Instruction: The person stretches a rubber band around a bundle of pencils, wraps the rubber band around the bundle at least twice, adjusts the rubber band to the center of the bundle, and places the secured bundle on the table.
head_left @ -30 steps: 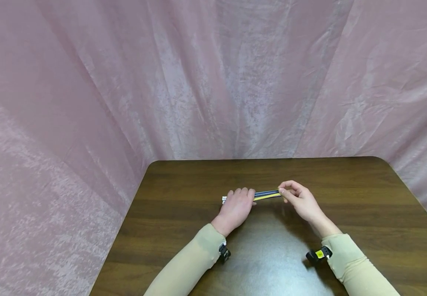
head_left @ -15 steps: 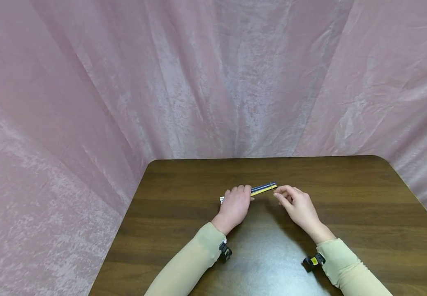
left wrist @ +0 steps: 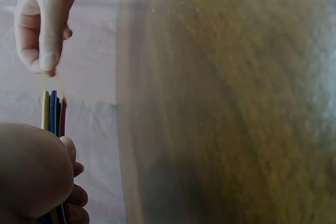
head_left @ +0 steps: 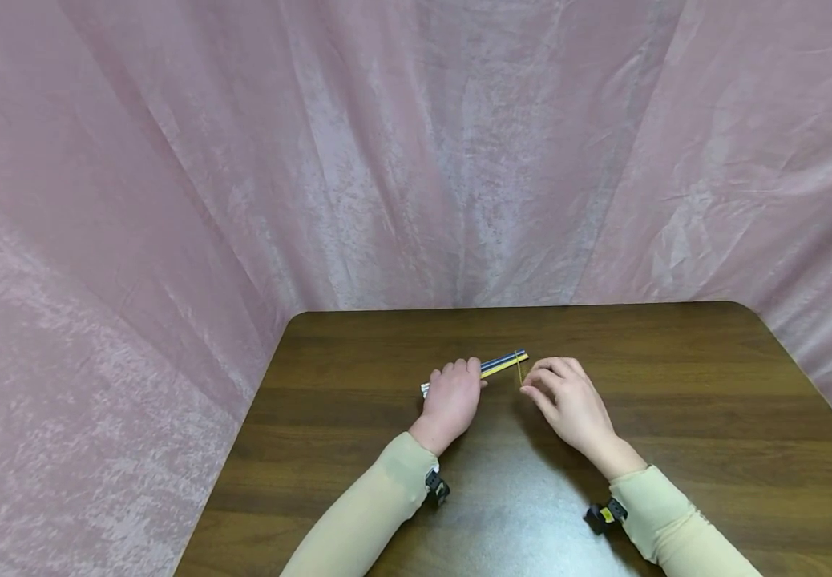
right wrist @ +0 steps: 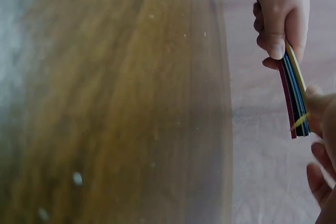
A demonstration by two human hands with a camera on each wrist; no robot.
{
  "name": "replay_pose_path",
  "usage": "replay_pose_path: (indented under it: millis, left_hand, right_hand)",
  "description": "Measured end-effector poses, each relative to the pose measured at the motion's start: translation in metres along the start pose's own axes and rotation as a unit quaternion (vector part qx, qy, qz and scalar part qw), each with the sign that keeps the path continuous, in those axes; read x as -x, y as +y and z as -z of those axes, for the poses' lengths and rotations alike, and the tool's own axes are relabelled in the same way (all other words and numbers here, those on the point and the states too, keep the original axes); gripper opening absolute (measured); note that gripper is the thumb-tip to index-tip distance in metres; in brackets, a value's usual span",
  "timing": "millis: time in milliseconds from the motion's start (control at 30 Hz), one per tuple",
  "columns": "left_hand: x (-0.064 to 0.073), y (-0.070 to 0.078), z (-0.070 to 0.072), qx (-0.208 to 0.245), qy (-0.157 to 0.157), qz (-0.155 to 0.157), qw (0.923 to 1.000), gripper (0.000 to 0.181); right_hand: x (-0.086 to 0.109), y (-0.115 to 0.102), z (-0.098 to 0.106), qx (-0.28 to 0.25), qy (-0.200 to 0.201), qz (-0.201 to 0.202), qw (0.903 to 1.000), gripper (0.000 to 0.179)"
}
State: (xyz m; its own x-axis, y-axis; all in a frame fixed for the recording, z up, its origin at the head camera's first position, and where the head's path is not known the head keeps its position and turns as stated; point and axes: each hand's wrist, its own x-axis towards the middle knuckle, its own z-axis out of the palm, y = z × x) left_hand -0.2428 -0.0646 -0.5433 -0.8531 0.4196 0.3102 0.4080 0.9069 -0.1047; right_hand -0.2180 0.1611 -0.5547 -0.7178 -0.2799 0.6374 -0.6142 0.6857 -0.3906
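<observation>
While the dark brown wooden table fills the near half of the scene, with a crumpled pink cloth backdrop hanging behind and to both sides of it, the work sits small at the table's middle, just above the top.

The left hand curls its fingers round a bundle of flat coloured sticks, yellow, blue and red. The bundle runs left to right, its right end poking free and tilted a little toward the far side. The left wrist view shows that free end standing clear of the fist.

The right hand, just right of the bundle, pinches a thin yellow rubber band between thumb and fingertips, the other fingers loosely bent. The band looks stretched into a narrow loop at the bundle's free end; whether it already sits around the sticks or only against them is hard to tell, though the right wrist view shows a yellow strand crossing the tips.

To do this step well, I judge that the left hand should keep the sticks squeezed flat and their ends level, so none slides out. The right hand should hold the loop wide enough to pass over all the tips at once, then ease it leftward before letting the tension go. Releasing too near the end would likely let the band snap off.
</observation>
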Motion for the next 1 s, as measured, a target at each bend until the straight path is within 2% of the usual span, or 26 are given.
replay_pose_path:
  millis: [100, 167, 300, 400, 467, 567, 667, 800, 867, 933, 1000]
  left_hand:
    - [-0.002, -0.001, 0.0, 0.015, -0.01, 0.002, 0.9998, 0.029]
    - [-0.002, -0.001, 0.001, 0.032, -0.018, 0.0, 0.9993, 0.029]
    - [-0.003, -0.002, 0.005, 0.083, -0.027, 0.005, 0.9962, 0.029]
    - [-0.003, -0.002, 0.01, 0.11, -0.03, 0.004, 0.9935, 0.028]
    - [-0.003, -0.002, 0.013, 0.121, -0.037, -0.008, 0.9919, 0.028]
    - [-0.005, 0.0, 0.016, 0.137, -0.062, -0.03, 0.9881, 0.026]
    - [-0.007, 0.0, 0.017, 0.144, -0.079, -0.037, 0.9857, 0.024]
    - [-0.011, -0.007, 0.015, 0.126, -0.063, -0.009, 0.99, 0.023]
    - [-0.013, -0.012, 0.012, 0.119, -0.05, 0.016, 0.9915, 0.023]
    - [-0.014, -0.017, 0.01, 0.117, -0.042, 0.043, 0.9913, 0.024]
    - [-0.015, -0.021, 0.008, 0.119, -0.037, 0.065, 0.9902, 0.024]
  right_hand:
    - [-0.002, -0.004, -0.001, -0.018, -0.012, 0.036, 0.9991, 0.015]
    - [-0.004, -0.006, -0.002, -0.034, -0.021, 0.037, 0.9985, 0.013]
    - [-0.005, -0.006, -0.003, -0.09, -0.045, -0.033, 0.9944, 0.01]
    - [-0.005, -0.003, -0.005, -0.147, -0.071, -0.095, 0.9819, 0.011]
    - [-0.006, -0.002, -0.007, -0.182, -0.092, -0.105, 0.9733, 0.013]
    - [-0.009, -0.006, -0.011, -0.231, -0.127, -0.079, 0.9613, 0.014]
    - [-0.01, -0.015, -0.015, -0.244, -0.147, -0.017, 0.9584, 0.015]
    - [-0.009, -0.033, -0.015, -0.19, -0.133, 0.084, 0.9692, 0.018]
    - [-0.008, -0.042, -0.012, -0.187, -0.125, 0.117, 0.9674, 0.021]
    - [-0.008, -0.05, -0.009, -0.222, -0.135, 0.121, 0.958, 0.022]
    - [-0.009, -0.057, -0.007, -0.285, -0.156, 0.093, 0.9412, 0.026]
